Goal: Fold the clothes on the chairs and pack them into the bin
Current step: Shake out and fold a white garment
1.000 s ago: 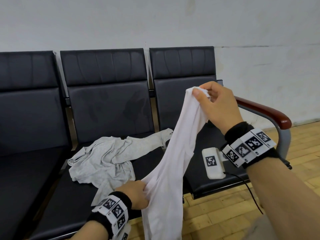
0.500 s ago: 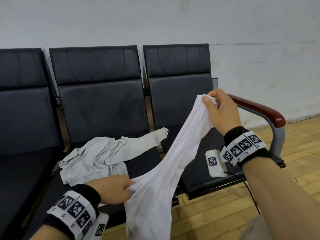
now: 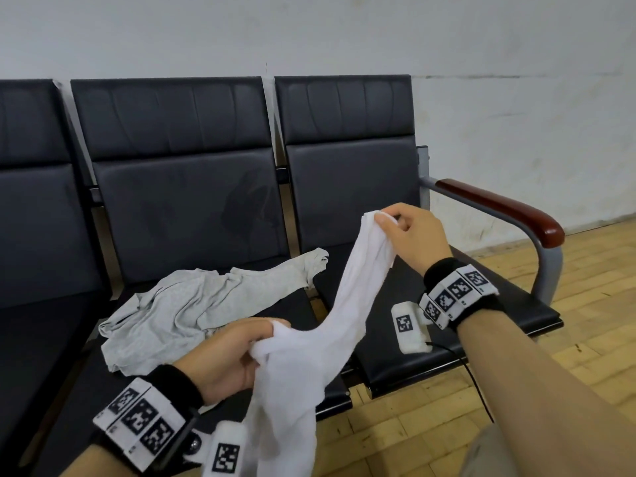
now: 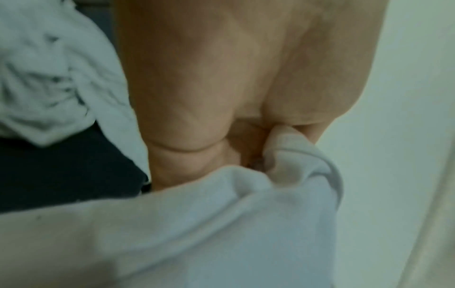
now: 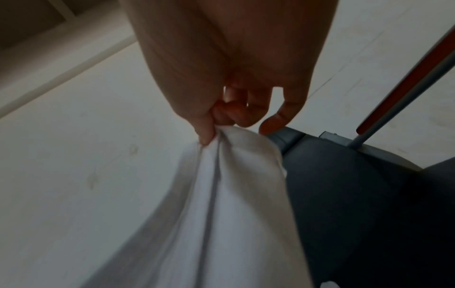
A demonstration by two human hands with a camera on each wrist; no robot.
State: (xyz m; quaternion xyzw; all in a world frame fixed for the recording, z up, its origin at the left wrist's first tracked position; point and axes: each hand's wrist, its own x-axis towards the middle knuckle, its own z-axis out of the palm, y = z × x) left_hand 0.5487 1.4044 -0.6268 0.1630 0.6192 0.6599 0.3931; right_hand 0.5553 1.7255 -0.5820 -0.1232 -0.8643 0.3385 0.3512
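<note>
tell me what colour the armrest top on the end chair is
Reddish-brown, over a grey metal frame; the armrest shows best in the head view.

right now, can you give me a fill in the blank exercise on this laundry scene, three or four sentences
1. Both hands hold the ____ garment.
2. The right hand pinches its upper end, while the left hand grips it lower down, so the higher hand is the ____ one.
3. The grey garment lies crumpled on the ____ seat.
4. The red-brown armrest is at the ____ end of the row.

Missing words: white; right; middle; right
</note>
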